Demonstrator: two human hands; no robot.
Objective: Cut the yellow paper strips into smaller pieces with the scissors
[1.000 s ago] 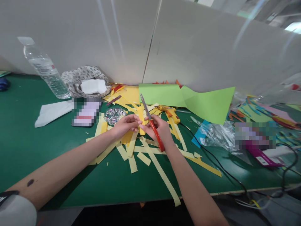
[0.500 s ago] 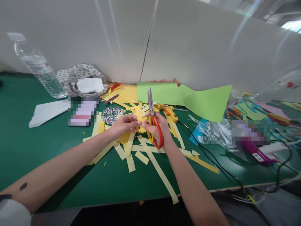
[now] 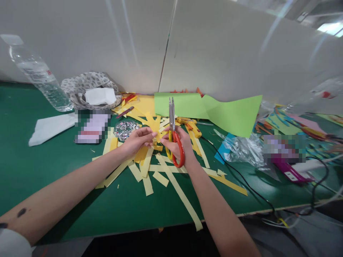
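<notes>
My right hand (image 3: 180, 144) has scissors (image 3: 180, 153) with one red and one yellow handle hooked in it, the metal blades pointing up and away. The blades look closed together. The fingertips of my left hand (image 3: 140, 140) are pinched at a yellow paper strip (image 3: 152, 123) that stands up between my hands. My right thumb and fingers reach toward the same strip, a small gap from the left fingertips. Under both hands lie many loose pale yellow paper strips (image 3: 178, 191). A round clear dish of small shiny gems (image 3: 125, 130) sits just left of my left hand.
Against the wall stands a green paper sheet (image 3: 233, 116). A yellow glue gun (image 3: 197, 131) with a black cord lies to the right. At left are a phone (image 3: 93, 128), a water bottle (image 3: 40, 76) and a patterned cloth pouch (image 3: 91, 80). A magenta power strip (image 3: 288, 171) is far right.
My fingertips have parted slightly, the left thumb lifting a little. The yellow strip now shows higher between my hands. The scissors stay in my right hand; the whole view has shifted slightly.
</notes>
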